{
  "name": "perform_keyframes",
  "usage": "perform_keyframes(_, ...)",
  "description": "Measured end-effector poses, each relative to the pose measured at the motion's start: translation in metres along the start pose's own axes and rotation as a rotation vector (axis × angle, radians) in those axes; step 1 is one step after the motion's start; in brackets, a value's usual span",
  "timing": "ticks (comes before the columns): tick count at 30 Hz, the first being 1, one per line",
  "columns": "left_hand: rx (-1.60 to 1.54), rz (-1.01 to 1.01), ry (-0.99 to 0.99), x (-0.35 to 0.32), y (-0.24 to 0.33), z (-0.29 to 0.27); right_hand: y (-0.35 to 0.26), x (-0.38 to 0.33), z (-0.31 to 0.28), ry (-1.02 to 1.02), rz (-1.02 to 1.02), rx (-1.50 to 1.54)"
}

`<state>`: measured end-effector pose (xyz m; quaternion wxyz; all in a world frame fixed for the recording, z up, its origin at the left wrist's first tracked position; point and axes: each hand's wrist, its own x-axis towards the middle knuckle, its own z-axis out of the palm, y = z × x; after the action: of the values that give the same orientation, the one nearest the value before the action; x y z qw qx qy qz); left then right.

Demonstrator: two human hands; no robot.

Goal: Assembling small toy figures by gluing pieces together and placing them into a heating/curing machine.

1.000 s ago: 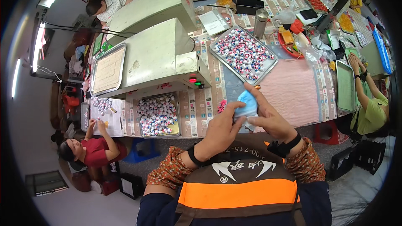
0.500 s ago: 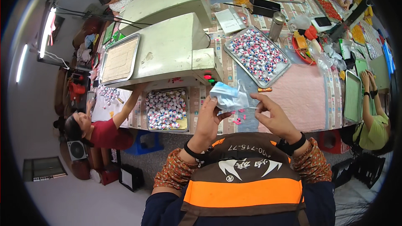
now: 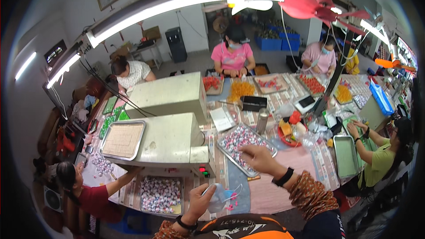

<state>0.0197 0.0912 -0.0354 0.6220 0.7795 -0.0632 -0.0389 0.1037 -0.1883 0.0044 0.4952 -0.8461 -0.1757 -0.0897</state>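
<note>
My left hand holds a light blue face mask near my chest, its loops hanging loose. Reaching forward, my right hand hovers with loosely curled fingers over the near edge of a metal tray full of small red, white and blue wrapped candies. A black band sits on each of my wrists. That tray lies on the patterned table just right of a beige machine.
Another candy tray sits below the machine, where a person in red reaches in. An empty tray lies at right by a person in green. A steel bottle and more trays stand farther back with several workers.
My head has lifted, so the room and far workers show. Both hands held the mask before; now only the left keeps it while the right has reached out over the candy tray.
</note>
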Motion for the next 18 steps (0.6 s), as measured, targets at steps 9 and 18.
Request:
perform_keyframes(9, 0.024, -0.103, 0.088, -0.044, -0.015, -0.048, -0.013, 0.172, -0.137, 0.532, -0.213, -0.438)
perform_keyframes(18, 0.073, -0.259, 0.441, -0.110, -0.041, -0.104, 0.110, 0.212, -0.224, 0.928, 0.208, -0.370)
